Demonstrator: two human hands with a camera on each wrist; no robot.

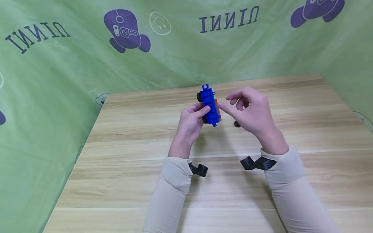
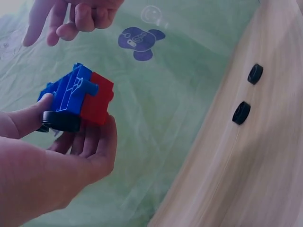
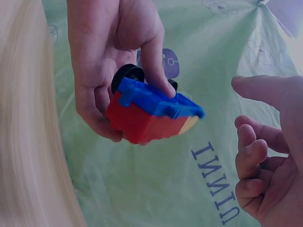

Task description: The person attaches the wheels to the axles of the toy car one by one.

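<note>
My left hand (image 1: 190, 121) grips a toy vehicle (image 1: 209, 103) with a blue base and a red body, thumb on the blue underside. Its two black wheels (image 2: 61, 121) are on one side of the base, while the other side shows none. Beside the toy, my right hand (image 1: 253, 111) is raised with bent fingers and a straighter thumb, apart from it and holding nothing. In the right wrist view the red body (image 3: 142, 124) faces the camera, with a yellow part (image 3: 189, 124) at one end.
Two loose black wheels (image 2: 255, 74) (image 2: 241, 113) lie on the wooden table (image 1: 122, 168); in the head view a dark wheel (image 1: 237, 124) shows partly behind my right hand. A green printed cloth (image 1: 180, 58) hangs behind and beside the table.
</note>
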